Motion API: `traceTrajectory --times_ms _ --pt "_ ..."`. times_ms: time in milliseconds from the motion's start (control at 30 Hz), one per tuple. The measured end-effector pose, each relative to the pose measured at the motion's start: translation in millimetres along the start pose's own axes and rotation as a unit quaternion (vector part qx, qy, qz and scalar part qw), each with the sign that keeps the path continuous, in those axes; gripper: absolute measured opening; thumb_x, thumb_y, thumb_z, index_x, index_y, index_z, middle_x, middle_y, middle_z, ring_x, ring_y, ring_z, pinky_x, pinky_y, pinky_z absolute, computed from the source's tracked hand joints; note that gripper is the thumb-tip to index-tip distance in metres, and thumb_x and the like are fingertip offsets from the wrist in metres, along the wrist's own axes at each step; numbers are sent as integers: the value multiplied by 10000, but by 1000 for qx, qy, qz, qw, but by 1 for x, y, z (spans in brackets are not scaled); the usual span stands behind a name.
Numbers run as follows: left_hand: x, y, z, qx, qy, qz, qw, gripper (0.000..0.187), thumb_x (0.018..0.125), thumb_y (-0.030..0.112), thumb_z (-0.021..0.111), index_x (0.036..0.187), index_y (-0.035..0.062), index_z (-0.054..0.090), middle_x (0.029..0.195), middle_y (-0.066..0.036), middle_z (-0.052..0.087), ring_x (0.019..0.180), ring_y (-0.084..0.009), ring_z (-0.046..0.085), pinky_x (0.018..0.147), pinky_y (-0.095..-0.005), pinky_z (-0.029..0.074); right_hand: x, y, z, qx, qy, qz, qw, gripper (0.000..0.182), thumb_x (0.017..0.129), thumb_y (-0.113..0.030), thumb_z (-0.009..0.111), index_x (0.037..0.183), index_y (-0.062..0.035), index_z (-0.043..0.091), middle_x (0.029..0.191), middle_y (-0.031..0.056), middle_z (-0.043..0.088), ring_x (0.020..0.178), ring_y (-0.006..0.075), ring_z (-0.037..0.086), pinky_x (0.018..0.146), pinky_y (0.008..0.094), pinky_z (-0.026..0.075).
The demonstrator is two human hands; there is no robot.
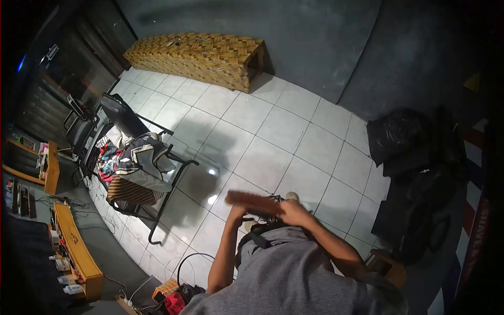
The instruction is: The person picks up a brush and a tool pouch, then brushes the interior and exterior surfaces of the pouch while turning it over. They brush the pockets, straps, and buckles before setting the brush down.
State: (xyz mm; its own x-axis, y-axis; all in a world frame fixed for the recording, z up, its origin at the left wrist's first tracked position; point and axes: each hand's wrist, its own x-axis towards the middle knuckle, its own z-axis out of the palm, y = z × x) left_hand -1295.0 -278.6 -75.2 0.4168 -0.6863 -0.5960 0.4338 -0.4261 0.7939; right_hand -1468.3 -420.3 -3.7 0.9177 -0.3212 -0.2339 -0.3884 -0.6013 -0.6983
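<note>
In front of my body I hold a long brush (254, 203) with dense reddish-brown bristles. At its left end, my left hand (237, 212) is closed on the underside. My right hand (290, 210) grips the other end, its fingers partly hidden by the brush and the wrist. Something dark shows just below the brush between the two hands, but I cannot make out what it is. My feet are partly visible beyond it on the tiled floor.
A black-framed chair (126, 118) at left carries a heap of striped and patterned cloths (139, 163). A woven bench (194, 58) stands along the back wall. Black plastic bags (399, 139) lie at right. Wooden shelves (76, 244) with bottles line the left wall, cables below.
</note>
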Motion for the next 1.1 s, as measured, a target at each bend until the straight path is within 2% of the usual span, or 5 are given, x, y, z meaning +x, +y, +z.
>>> traceTrajectory --times_ms 233,433,633,967,1100 --pt "-38 134 51 196 -4 230 953 219 810 136 447 856 -35 576 694 -90 565 625 -155 535 578 -282 411 -1 -20 -86 -46 324 -31 944 230 710 -67 573 925 -4 626 986 185 607 935 339 580 807 404 470" --pt "-106 173 88 216 139 517 817 534 680 -53 478 1213 -19 457 1318 -246 387 1193 -369 433 928 -357 405 -30 -77 -111 -59 476 -237 845 286 743 -174 633 983 -19 622 1114 112 596 1070 296 545 894 398 444" --pt "-17 8 37 538 -194 67 818 292 807 173 485 1055 24 529 905 -266 597 866 -431 573 734 -477 467 -30 33 17 25 3 139 990 260 711 -33 606 965 22 611 877 254 598 873 400 576 753 421 466" --pt "-43 4 36 426 -212 93 875 307 729 151 555 1005 27 602 917 -186 637 867 -313 620 756 -371 476 -45 53 5 277 84 20 957 288 690 -13 496 940 -39 635 833 78 649 708 194 594 660 316 463" --pt "-56 22 42 432 -249 50 865 311 704 85 583 1000 -12 582 889 -200 626 867 -287 613 752 -352 468 -44 53 -11 449 133 350 811 354 786 -28 459 1134 -39 520 1103 174 505 1014 256 519 750 406 536"
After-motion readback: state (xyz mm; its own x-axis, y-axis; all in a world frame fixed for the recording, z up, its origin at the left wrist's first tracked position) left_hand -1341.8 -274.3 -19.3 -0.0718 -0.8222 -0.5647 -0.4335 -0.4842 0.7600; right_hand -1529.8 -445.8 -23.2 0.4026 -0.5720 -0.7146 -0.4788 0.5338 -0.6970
